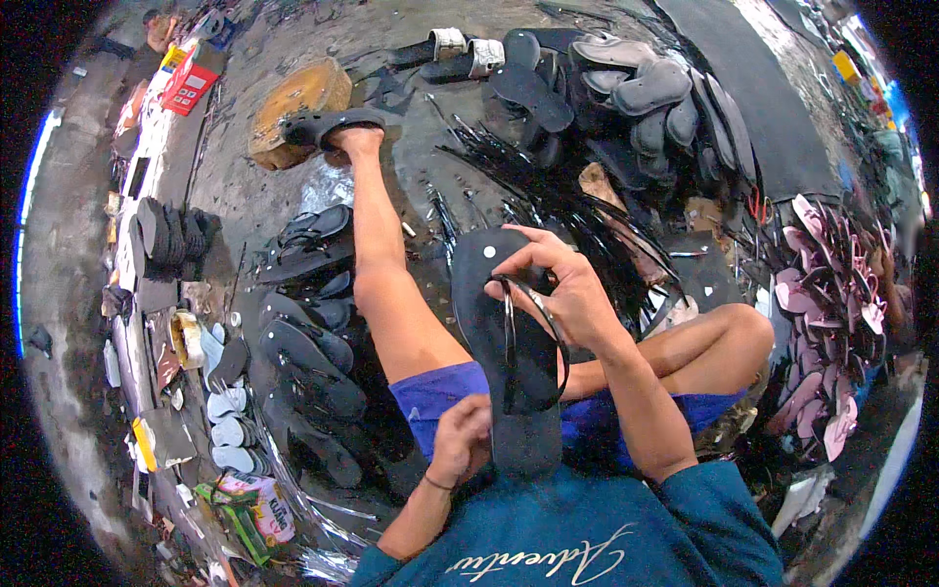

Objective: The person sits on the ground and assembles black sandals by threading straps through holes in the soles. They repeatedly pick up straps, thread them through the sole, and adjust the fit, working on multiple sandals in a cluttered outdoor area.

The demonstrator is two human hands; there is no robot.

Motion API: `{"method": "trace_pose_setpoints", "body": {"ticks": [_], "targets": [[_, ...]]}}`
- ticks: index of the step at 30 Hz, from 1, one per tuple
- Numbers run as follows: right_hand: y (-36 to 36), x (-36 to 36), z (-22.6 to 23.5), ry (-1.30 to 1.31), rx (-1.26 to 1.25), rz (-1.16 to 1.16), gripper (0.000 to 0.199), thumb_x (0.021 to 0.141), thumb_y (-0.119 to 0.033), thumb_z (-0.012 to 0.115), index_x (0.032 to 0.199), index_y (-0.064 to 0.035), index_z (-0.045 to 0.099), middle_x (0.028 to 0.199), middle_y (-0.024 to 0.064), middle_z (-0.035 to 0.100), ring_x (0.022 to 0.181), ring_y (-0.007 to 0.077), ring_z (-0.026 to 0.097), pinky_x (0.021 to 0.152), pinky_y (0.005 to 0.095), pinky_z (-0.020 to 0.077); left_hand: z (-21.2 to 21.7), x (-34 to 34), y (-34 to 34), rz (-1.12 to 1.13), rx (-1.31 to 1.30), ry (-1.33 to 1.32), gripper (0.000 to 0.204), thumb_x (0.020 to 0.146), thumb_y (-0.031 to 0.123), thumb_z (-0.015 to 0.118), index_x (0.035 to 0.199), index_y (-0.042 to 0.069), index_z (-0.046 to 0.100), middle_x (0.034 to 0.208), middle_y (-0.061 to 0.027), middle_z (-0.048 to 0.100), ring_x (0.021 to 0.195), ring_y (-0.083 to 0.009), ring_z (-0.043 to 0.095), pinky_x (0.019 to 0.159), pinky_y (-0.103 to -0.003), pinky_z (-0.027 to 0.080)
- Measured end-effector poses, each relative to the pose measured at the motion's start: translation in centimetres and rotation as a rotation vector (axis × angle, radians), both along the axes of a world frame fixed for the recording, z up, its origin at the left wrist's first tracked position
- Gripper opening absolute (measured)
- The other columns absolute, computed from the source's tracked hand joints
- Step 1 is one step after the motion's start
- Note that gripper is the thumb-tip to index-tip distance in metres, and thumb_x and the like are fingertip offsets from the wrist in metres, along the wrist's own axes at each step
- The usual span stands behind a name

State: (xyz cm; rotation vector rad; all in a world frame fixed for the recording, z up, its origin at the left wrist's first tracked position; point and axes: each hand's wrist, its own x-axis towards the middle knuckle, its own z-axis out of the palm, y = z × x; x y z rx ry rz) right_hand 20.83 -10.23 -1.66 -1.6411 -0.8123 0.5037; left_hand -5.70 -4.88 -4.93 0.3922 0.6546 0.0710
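Note:
A black flip-flop (526, 440) with a small white dot near its toe stands up in front of my torso, toe end away from me. My right hand (562, 293) grips it near the toe, with thumb and fingers around the edge and the front of the strap. The black strap (564, 357) arches over the sole. By the left edge of the heel, my left hand (460, 440) is closed with its fingers curled and slightly blurred. Whatever those fingers may hold is hidden.
Dark flip-flops (313, 367) lie piled on my left; grey and black soles (650, 88) are heaped ahead. Black strips (528, 186) spread over the floor. Pink straps (822, 313) are stacked at the right. My foot rests by a wooden block (298, 108). A red box (191, 78) stands far left.

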Motion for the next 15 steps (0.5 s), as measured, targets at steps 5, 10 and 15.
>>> {"method": "trace_pose_setpoints", "body": {"ticks": [5,10,15], "targets": [[-0.2,0.1,-0.1,0.047,-0.029,0.045,0.023,0.076,-0.013,0.086,0.093,-0.0067,0.073,0.125,0.0171,0.064,0.123,0.0289,0.060,0.097,0.0371,0.0491,-1.5,0.6,-0.6,-0.032,0.072,-0.111,0.023,0.094,-0.001,0.052,0.115,0.002,0.060,0.101,-0.0062,0.068,0.085,-0.0143,0.067,0.078,-0.030,0.058],[0.6,0.8,-1.2,0.010,-0.039,0.074,0.019,0.080,-0.009,0.083,0.095,-0.0057,0.073,0.121,0.0155,0.066,0.120,0.0255,0.061,0.095,0.0353,0.0498,-2.0,1.4,1.1,-0.148,0.145,-0.040,0.025,0.094,0.005,0.060,0.118,0.001,0.058,0.103,-0.0057,0.067,0.088,-0.0154,0.067,0.082,-0.030,0.056],[2.0,-0.1,-3.0,0.377,0.033,0.079,0.039,0.081,-0.018,0.082,0.116,-0.0091,0.068,0.129,0.0140,0.062,0.117,0.0261,0.061,0.102,0.0401,0.0468,3.9,8.2,2.3,-0.130,0.936,0.054,0.043,0.089,0.005,0.071,0.127,-0.001,0.053,0.110,-0.0078,0.067,0.097,-0.0159,0.065,0.089,-0.033,0.053]]}}
